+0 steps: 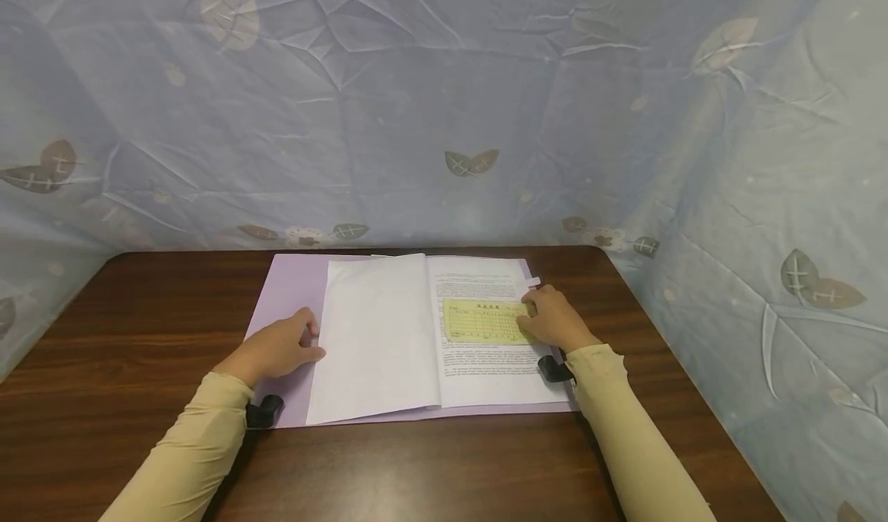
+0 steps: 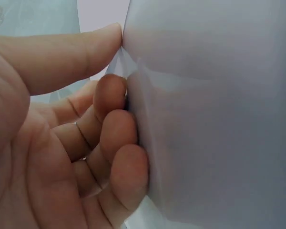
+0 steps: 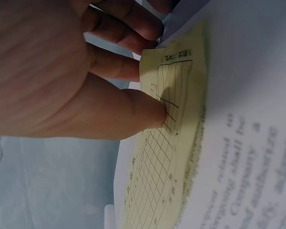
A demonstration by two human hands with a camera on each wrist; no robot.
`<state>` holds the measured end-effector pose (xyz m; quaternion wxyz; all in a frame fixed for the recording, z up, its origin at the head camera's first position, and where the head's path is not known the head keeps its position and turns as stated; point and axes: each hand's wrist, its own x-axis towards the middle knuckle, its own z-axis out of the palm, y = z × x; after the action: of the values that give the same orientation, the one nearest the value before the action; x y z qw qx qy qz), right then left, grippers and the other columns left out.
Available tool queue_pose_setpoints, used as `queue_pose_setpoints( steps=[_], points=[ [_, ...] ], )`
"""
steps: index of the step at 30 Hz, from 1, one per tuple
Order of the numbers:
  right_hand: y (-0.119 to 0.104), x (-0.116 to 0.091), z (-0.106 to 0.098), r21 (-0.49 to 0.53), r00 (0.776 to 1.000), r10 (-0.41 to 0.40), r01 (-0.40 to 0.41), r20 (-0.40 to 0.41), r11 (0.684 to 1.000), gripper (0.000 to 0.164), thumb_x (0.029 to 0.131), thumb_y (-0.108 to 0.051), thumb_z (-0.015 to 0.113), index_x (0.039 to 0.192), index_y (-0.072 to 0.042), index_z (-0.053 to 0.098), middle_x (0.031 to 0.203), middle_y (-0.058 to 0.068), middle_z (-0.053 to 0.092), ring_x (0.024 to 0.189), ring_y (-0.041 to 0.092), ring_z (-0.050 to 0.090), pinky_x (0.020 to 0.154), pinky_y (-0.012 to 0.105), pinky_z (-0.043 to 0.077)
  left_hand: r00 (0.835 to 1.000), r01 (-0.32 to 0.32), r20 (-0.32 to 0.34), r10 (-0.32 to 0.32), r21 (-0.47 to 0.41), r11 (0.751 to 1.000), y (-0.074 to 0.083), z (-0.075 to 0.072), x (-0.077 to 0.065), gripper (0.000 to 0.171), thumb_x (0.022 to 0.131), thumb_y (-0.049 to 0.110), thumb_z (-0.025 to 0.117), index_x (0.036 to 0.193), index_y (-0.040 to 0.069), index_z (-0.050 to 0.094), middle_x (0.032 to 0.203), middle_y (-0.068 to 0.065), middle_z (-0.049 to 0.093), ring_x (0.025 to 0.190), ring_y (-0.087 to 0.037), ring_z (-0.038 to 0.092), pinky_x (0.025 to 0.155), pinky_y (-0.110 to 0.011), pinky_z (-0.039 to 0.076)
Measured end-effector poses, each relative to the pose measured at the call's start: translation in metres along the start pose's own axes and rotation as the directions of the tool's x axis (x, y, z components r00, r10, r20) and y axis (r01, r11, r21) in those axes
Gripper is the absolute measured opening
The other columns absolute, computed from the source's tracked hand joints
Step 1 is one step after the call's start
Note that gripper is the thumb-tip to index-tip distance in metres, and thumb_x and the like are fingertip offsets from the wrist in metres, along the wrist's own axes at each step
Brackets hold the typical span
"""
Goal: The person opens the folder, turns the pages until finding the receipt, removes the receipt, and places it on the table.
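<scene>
A lilac folder (image 1: 287, 283) lies spread on the table, with a blank white page (image 1: 375, 337) on its left and a printed sheet (image 1: 492, 387) on its right. My left hand (image 1: 277, 345) is at the white page's left edge. In the left wrist view, the thumb (image 2: 102, 45) and curled fingers (image 2: 119, 126) meet that edge, where a small fold shows. Over the printed sheet lies a yellow slip (image 1: 482, 323) printed with a grid. My right hand (image 1: 555, 318) pinches its right end, thumb on the printed face; the other fingertips are partly hidden behind it.
A small white tab (image 1: 532, 282) sticks out beyond the printed sheet's right edge. The brown wooden table (image 1: 139, 352) ends at a patterned cloth curtain (image 1: 388, 121) behind and on the right. Black wrist mounts (image 1: 265, 412) sit below both hands.
</scene>
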<state>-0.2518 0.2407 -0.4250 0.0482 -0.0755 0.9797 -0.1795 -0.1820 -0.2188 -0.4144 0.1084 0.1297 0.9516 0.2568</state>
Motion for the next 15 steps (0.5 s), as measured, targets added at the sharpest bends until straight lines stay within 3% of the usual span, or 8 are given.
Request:
queue_pose_setpoints(
  steps=[3, 5, 7, 12, 15],
  points=[
    [0.0015, -0.0003, 0.001, 0.008, 1.0, -0.009, 0.009, -0.005, 1.0, 0.049, 0.093, -0.022, 0.07, 0.133, 0.005, 0.063, 0.138, 0.029, 0.053, 0.12, 0.04, 0.054, 0.105, 0.059, 0.045, 1.0, -0.019, -0.001, 0.019, 0.037, 0.999, 0.001, -0.0006, 0.0003, 0.059, 0.094, 0.021, 0.075, 0.141, 0.001, 0.046, 0.087, -0.011, 0.059, 0.082, -0.029, 0.057, 0.077, -0.048, 0.049],
    [0.002, -0.0005, 0.0016, 0.012, 1.0, -0.018, 0.018, -0.008, 1.0, 0.049, 0.093, -0.022, 0.071, 0.133, 0.006, 0.063, 0.137, 0.029, 0.054, 0.12, 0.041, 0.054, 0.104, 0.059, 0.045, 0.999, -0.034, 0.0, 0.034, 0.09, 0.995, 0.001, -0.0003, 0.0005, 0.066, 0.095, 0.022, 0.074, 0.151, 0.002, 0.045, 0.095, -0.019, 0.061, 0.09, -0.034, 0.057, 0.084, -0.056, 0.049],
    [0.0021, -0.0005, 0.0018, 0.016, 1.0, -0.028, 0.029, -0.01, 0.999, 0.049, 0.093, -0.021, 0.07, 0.133, 0.006, 0.063, 0.137, 0.029, 0.054, 0.12, 0.042, 0.055, 0.104, 0.059, 0.045, 0.999, -0.049, -0.004, 0.05, 0.145, 0.988, 0.0011, -0.0002, 0.0002, 0.064, 0.095, 0.022, 0.074, 0.152, 0.004, 0.049, 0.102, -0.023, 0.06, 0.094, -0.036, 0.054, 0.087, -0.059, 0.048],
    [0.001, -0.0015, 0.0009, 0.021, 0.999, -0.03, 0.031, -0.014, 0.999, 0.048, 0.095, -0.021, 0.07, 0.133, 0.006, 0.063, 0.137, 0.029, 0.053, 0.122, 0.042, 0.054, 0.105, 0.06, 0.045, 0.997, -0.063, -0.028, 0.07, 0.215, 0.975, 0.0032, 0.001, -0.001, 0.055, 0.094, 0.023, 0.074, 0.145, 0.007, 0.059, 0.1, -0.022, 0.054, 0.09, -0.034, 0.047, 0.079, -0.051, 0.045],
    [0.0009, -0.0022, -0.0001, 0.017, 0.999, -0.026, 0.027, -0.02, 0.999, 0.047, 0.094, -0.02, 0.07, 0.133, 0.006, 0.063, 0.136, 0.029, 0.054, 0.12, 0.041, 0.055, 0.104, 0.059, 0.045, 0.996, -0.058, -0.052, 0.071, 0.222, 0.973, 0.0051, 0.002, -0.0007, 0.055, 0.093, 0.023, 0.073, 0.144, 0.007, 0.06, 0.114, -0.031, 0.053, 0.103, -0.045, 0.049, 0.088, -0.059, 0.045]
  ],
)
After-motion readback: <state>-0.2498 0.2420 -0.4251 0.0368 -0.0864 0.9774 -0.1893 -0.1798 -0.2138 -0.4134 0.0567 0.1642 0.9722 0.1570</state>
